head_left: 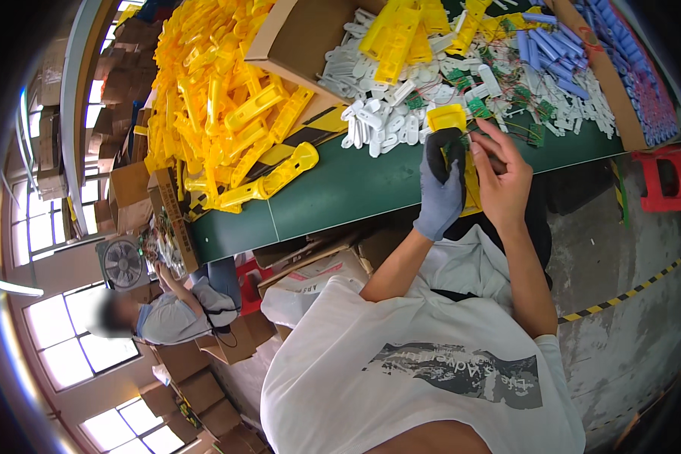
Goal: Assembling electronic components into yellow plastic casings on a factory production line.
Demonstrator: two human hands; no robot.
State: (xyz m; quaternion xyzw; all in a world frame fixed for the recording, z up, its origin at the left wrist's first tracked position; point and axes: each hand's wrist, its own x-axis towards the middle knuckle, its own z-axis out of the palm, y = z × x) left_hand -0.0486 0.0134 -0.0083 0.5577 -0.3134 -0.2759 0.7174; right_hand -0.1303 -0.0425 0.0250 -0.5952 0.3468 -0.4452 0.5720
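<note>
A yellow plastic housing (448,117) is gripped in my left hand (440,189), which wears a grey glove with dark fingers. It is held over the bench's front edge, and its lower end shows between my wrists. My bare right hand (503,181) is closed at the housing's right side, thumb and fingertips together. What they pinch is too small to make out. Just beyond my hands lie green circuit boards (543,110) with thin wires, and small white plastic parts (382,125) in a heap.
A big pile of yellow housings (219,98) covers the bench's left, beside an open cardboard box (310,38). Blue-purple cylindrical cells (556,45) lie at the far right, with more in a carton (632,68). A red stool (667,178) stands right; another person (178,310) sits left.
</note>
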